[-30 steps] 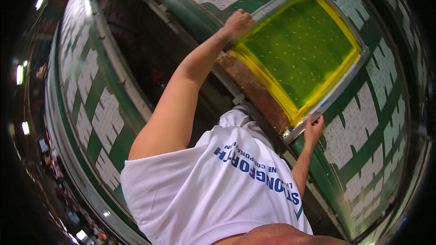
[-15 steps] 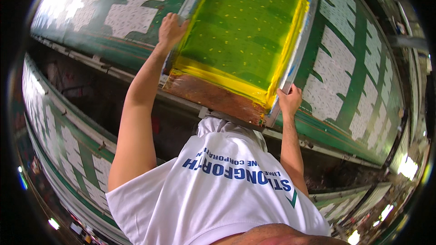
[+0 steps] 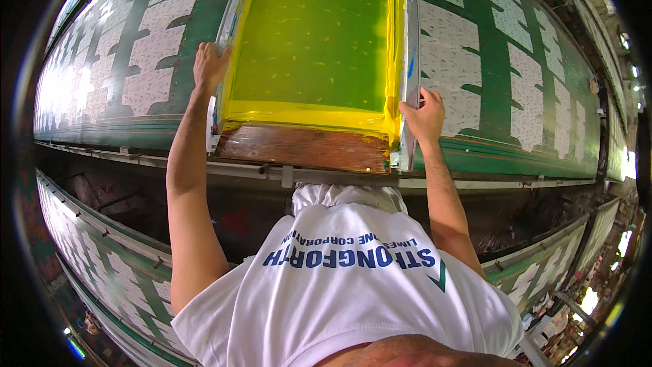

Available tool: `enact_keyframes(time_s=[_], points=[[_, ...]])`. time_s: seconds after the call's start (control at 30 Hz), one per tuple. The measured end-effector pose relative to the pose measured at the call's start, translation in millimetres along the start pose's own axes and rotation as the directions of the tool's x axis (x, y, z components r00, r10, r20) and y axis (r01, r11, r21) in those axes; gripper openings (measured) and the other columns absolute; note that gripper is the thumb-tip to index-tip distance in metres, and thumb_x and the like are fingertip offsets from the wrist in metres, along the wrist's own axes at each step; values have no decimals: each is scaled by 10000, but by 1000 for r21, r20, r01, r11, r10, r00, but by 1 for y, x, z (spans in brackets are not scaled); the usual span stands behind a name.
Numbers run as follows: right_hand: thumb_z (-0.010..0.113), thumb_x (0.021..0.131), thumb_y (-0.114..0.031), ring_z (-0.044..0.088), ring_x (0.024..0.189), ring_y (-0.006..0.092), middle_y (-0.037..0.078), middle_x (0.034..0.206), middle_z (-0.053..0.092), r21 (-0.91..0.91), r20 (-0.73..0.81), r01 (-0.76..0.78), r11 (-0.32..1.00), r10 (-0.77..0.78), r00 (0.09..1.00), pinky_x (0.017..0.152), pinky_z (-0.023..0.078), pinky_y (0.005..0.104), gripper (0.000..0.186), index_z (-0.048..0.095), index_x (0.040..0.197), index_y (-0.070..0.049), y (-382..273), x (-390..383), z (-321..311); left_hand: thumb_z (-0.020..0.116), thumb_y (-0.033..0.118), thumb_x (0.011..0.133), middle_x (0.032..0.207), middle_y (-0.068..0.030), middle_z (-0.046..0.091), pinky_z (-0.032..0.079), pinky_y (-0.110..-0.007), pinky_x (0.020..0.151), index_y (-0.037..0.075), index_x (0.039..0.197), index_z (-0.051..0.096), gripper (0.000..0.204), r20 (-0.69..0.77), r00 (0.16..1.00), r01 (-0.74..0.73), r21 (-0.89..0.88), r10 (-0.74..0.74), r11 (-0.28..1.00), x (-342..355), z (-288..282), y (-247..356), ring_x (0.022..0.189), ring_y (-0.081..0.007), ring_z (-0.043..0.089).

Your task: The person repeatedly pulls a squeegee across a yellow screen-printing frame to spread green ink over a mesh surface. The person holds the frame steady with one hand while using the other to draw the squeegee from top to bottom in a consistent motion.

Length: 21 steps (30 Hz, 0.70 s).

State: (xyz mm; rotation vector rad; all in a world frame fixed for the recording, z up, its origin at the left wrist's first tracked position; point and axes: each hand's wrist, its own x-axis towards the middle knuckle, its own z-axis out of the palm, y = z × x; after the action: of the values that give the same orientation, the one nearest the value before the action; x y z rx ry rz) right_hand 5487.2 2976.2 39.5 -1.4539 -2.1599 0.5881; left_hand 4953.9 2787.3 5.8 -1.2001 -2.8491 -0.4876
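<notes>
A screen-printing frame (image 3: 410,61) lies flat on the long green table in front of me. Its mesh (image 3: 312,41) looks yellow-green with small pale marks, and yellow tape (image 3: 305,114) borders it. Along the near end runs a reddish-brown, worn strip (image 3: 305,147). My left hand (image 3: 211,68) is closed on the frame's left metal side, thumb toward the mesh. On the opposite side, nearer to me, my right hand (image 3: 426,117) grips the right rail between thumb and fingers. Some fingertips of both hands are hidden.
White patterned cut pieces (image 3: 448,61) lie in rows on the green table (image 3: 489,156) at both sides of the frame. A metal rail (image 3: 475,183) follows its near edge. Behind me, across a dark gap, stands another table (image 3: 115,231) with similar pieces.
The whole view has turned, so the frame now appears straighter and further left. Both hands stay on its sides; I cannot tell whether the frame itself has shifted on the table.
</notes>
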Motion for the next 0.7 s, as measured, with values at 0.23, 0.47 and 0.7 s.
enact_keyframes(time_s=[0.23,0.47,0.7], points=[[840,732,-331,673,1065,348,184,1174,660,-76,47,0,997,3,999,933,554,444,723,675,1304,79,175,34,-81,699,450,942,1273,-264,618,500,-531,1023,-47,1209,633,568,-94,995,-24,-10,23,1000,-59,80,168,1222,-461,583],[837,764,-282,663,1082,323,180,1174,648,-62,82,-99,993,104,991,916,546,446,701,658,1338,79,309,36,-145,733,387,926,1175,-246,606,511,-533,957,-31,1127,618,478,-176,982,-79,-87,63,993,-129,129,305,1150,-452,591],[838,823,-300,604,955,269,124,1166,563,-16,129,-164,986,165,978,865,541,449,755,602,1440,67,366,29,-167,709,417,942,1167,-225,559,502,-520,960,-11,1121,583,480,-244,966,-95,-10,90,995,-166,141,357,1146,-431,563]])
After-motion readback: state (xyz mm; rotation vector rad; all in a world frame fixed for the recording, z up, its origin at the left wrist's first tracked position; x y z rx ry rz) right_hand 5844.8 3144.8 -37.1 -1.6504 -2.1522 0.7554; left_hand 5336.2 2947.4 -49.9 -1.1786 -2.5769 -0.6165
